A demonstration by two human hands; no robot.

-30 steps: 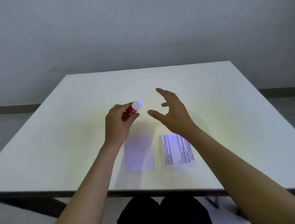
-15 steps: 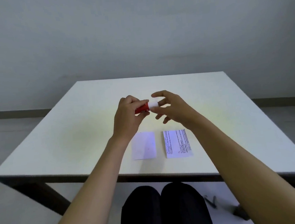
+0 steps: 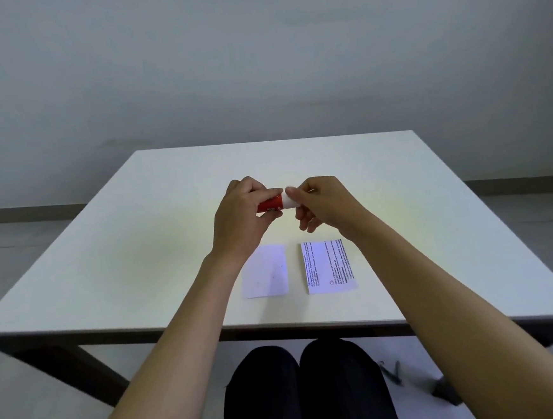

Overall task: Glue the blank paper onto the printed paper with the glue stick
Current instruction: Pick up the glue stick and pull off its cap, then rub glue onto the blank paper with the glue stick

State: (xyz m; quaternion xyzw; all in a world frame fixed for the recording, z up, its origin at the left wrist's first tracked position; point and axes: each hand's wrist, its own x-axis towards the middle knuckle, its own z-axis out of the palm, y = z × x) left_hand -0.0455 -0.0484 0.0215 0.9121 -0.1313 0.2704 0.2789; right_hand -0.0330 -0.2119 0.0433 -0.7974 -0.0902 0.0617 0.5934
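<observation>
Moved: your right hand [image 3: 321, 205] now pinches the white cap [image 3: 290, 201]; your left hand [image 3: 242, 215] grips the red plastic glue stick [image 3: 271, 204] steady for uncapping.

We note a red glue stick [image 3: 271, 205] with a white cap [image 3: 290, 201]; plain white blank paper [image 3: 265, 271]; white printed paper [image 3: 330, 266] lined with black text; pale white table [image 3: 139, 253]; black trousers [image 3: 309, 392].

A red glue stick [image 3: 271, 204] with a white cap [image 3: 290, 201] was held level above the desk [image 3: 139, 253]. Below it lay the blank paper [image 3: 264, 271] and, just beside it to the right, the printed paper [image 3: 329, 266], both flat, not touching.
</observation>
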